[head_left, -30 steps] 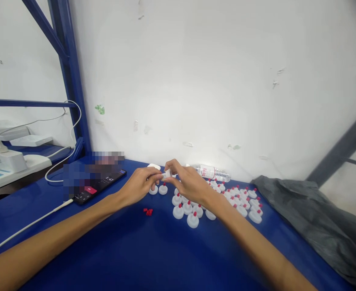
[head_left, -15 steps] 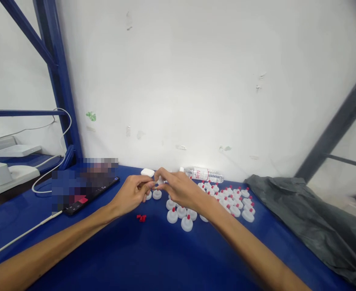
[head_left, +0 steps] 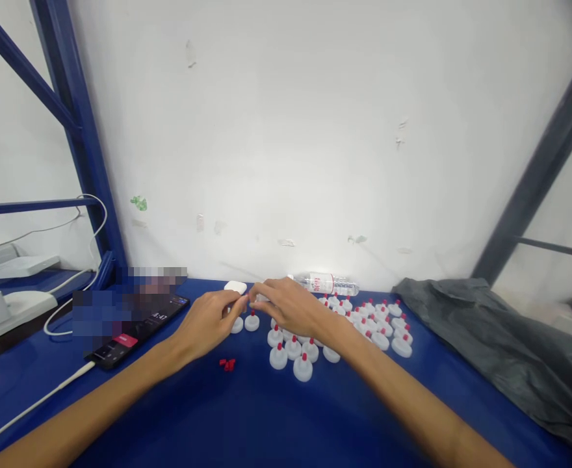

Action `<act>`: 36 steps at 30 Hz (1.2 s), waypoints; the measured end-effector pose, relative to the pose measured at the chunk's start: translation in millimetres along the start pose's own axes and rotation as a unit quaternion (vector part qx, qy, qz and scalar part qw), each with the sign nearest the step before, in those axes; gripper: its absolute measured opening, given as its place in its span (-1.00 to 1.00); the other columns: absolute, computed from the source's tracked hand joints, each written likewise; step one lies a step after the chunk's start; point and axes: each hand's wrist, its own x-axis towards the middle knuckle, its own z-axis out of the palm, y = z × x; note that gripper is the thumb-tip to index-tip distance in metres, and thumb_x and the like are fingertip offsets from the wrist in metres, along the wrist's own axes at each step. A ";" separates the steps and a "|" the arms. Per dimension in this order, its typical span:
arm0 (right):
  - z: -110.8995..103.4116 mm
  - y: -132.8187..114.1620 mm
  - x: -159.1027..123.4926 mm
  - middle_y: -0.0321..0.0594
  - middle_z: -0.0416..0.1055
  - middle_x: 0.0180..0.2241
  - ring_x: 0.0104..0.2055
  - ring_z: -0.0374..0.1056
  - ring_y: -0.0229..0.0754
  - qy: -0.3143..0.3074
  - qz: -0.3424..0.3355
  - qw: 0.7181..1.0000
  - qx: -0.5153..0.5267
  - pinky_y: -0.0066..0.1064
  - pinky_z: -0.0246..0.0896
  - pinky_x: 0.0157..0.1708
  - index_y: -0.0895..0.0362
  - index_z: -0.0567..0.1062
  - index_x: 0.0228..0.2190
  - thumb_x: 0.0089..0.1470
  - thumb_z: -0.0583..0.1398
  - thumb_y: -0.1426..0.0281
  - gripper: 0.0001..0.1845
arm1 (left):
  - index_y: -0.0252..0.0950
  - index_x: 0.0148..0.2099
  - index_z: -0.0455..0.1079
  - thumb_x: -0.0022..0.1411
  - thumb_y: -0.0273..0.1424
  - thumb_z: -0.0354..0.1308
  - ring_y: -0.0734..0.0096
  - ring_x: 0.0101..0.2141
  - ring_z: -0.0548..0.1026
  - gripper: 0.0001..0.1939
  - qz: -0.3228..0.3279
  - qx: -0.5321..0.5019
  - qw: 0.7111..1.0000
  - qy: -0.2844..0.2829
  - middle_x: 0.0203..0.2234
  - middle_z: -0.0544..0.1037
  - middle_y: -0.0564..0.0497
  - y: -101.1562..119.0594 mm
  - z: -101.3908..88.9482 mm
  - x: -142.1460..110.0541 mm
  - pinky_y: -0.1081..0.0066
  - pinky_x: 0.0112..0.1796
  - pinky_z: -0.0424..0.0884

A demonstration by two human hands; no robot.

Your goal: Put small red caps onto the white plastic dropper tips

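Note:
Both of my hands meet above the back middle of the blue table, their fingertips almost touching. My left hand (head_left: 212,320) is closed in a pinch on a small red cap, of which only a trace shows between the fingertips. A translucent white nozzle lid (head_left: 262,298) is in the curled fingers of my right hand (head_left: 290,305), which partly cover it. Just below them stand two white lids, one with a red tip (head_left: 251,320). A small pile of loose red caps (head_left: 227,364) lies nearer to me. Many red-tipped white lids (head_left: 303,369) stand upright under and beyond my right forearm.
A clear plastic bottle (head_left: 322,283) lies on its side against the wall. A white case (head_left: 236,286) is behind my left hand. At left lies a phone (head_left: 140,331) with a white cable (head_left: 71,377). Dark grey cloth (head_left: 491,351) drapes over the table's right side.
The view has shifted slightly, so the scene sits a little lower. My hands stay together at the same spot, with my fingers slightly rearranged around the lid.

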 end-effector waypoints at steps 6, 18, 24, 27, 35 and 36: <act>14.0 16.5 -0.3 -0.06 0.71 -0.13 -0.08 0.61 0.00 0.010 0.053 0.995 -0.079 -0.14 0.20 0.12 0.13 0.63 0.02 0.69 0.03 0.24 -0.60 | -0.18 -0.55 0.12 0.50 -0.21 0.10 0.35 -0.57 0.18 -0.47 0.065 0.071 0.985 -0.142 -0.66 0.31 0.10 -1.0 -13.3 -3.9 0.24 -0.39 -0.02; 24.1 13.1 -5.4 -0.11 0.76 -0.06 -0.02 0.63 0.01 -0.062 0.048 0.991 -0.112 -0.16 0.20 0.04 0.06 0.69 0.00 0.70 -0.04 0.23 -0.50 | -0.15 -0.52 0.19 0.36 -0.38 0.29 0.14 -0.49 0.53 -0.56 0.098 0.161 0.953 -0.239 -0.54 0.61 -0.04 16.0 -1.0 -21.4 0.22 -0.43 0.06; 20.9 24.5 -2.8 0.04 0.71 -0.01 0.05 0.61 0.10 -0.023 0.134 0.984 -0.115 -0.01 0.17 0.23 0.14 0.64 0.02 0.71 -0.18 0.23 -0.38 | -0.15 -0.50 0.23 0.39 -0.37 0.27 0.12 -0.45 0.58 -0.59 0.105 0.171 0.948 -0.246 -0.51 0.65 -0.05 13.1 4.9 -20.5 0.21 -0.44 0.11; 24.5 31.0 -0.8 -0.01 0.71 0.04 0.12 0.60 0.08 -0.031 0.142 0.985 -0.091 0.00 0.18 0.28 0.10 0.66 0.01 0.71 -0.16 0.22 -0.39 | -0.15 -0.48 0.27 0.40 -0.35 0.27 0.10 -0.43 0.60 -0.61 0.103 0.175 0.949 -0.241 -0.47 0.67 -0.07 12.1 7.0 -19.4 0.20 -0.42 0.12; 44.2 42.6 3.9 0.00 0.55 0.38 0.42 0.43 0.13 -0.065 0.126 0.990 -0.027 0.13 0.14 0.44 0.01 0.56 0.35 0.68 -0.12 0.14 -0.40 | -0.16 -0.37 0.42 0.43 -0.30 0.33 0.09 -0.35 0.64 -0.71 0.092 0.166 0.957 -0.218 -0.41 0.69 -0.02 12.2 1.9 -17.8 0.23 -0.36 0.20; 46.4 43.5 4.0 -0.02 0.59 0.35 0.39 0.46 0.11 -0.067 0.120 0.990 -0.023 0.11 0.18 0.42 0.01 0.59 0.32 0.68 -0.13 0.13 -0.39 | -0.16 -0.35 0.43 0.45 -0.31 0.33 0.09 -0.34 0.65 -0.73 0.092 0.162 0.960 -0.210 -0.39 0.70 -0.02 12.2 0.8 -17.2 0.24 -0.34 0.22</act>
